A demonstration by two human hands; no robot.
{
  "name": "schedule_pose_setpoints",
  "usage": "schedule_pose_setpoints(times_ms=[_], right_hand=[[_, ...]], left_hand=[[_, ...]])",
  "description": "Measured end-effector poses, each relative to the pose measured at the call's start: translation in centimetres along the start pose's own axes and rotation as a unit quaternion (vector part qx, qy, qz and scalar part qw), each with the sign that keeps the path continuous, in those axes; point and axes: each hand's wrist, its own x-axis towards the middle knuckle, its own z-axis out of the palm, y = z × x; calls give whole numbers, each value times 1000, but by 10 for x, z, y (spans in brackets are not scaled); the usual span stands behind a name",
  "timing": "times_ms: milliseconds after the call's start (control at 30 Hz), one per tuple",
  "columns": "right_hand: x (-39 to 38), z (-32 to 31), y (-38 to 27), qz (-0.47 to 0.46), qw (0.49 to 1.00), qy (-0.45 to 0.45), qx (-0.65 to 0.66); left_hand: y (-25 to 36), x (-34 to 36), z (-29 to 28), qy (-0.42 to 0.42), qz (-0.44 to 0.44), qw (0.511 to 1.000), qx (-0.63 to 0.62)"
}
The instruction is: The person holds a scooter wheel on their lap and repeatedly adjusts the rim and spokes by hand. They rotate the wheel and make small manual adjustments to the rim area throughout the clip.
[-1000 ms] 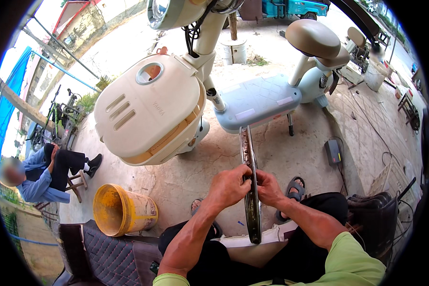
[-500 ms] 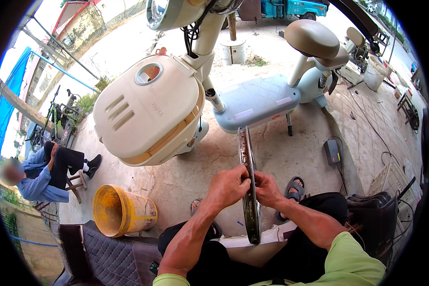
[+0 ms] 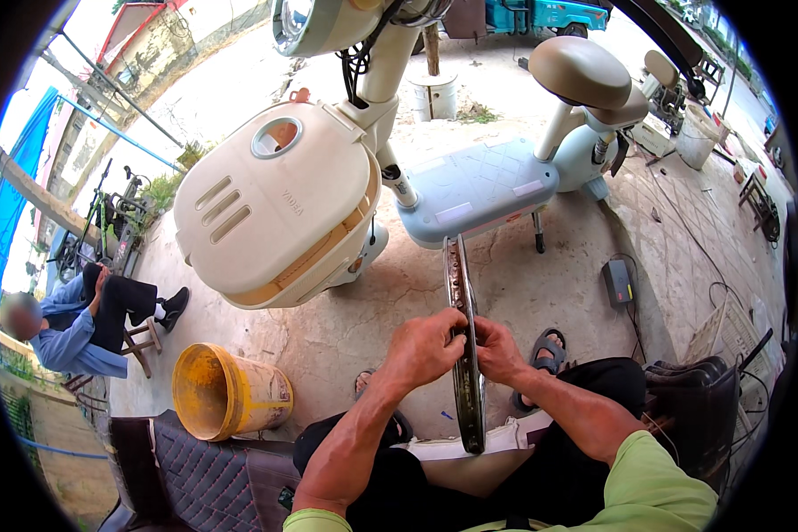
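Held upright between my knees is a narrow metal wheel rim (image 3: 469,408), seen edge-on, with a rusty brown channel and shiny edges. My left hand (image 3: 426,350) is closed on the rim's left side at about mid-height, its thumb and fingers pinching the edge. On the opposite side my right hand (image 3: 498,352) grips the same stretch, its fingertips partly hidden behind the metal. The lower end of the rim rests near a white-edged seat (image 3: 496,438) between my legs. Its upper end reaches toward the scooter's grey-blue footboard (image 3: 479,182).
Ahead stands an electric scooter with a cream front box (image 3: 279,204) and a brown saddle (image 3: 581,71). A yellow bucket (image 3: 270,399) sits at my left, and a dark charger-like box (image 3: 619,282) lies at right with its cord. A seated person (image 3: 84,310) is at far left.
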Motion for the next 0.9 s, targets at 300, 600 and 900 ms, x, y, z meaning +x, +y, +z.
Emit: schedule_pose_setpoints(times_ms=[300,600,900], right_hand=[[0,3,-5,-1,1000,-2,0],[0,0,0,-2,1000,-11,-14],[-1,2,-1,0,999,1,-37]], left_hand=[[-1,1,0,-4,-3,1000,-6],[-3,1,1,-3,-17,1000,-12],[-6,1,3,-4,-14,1000,-4]])
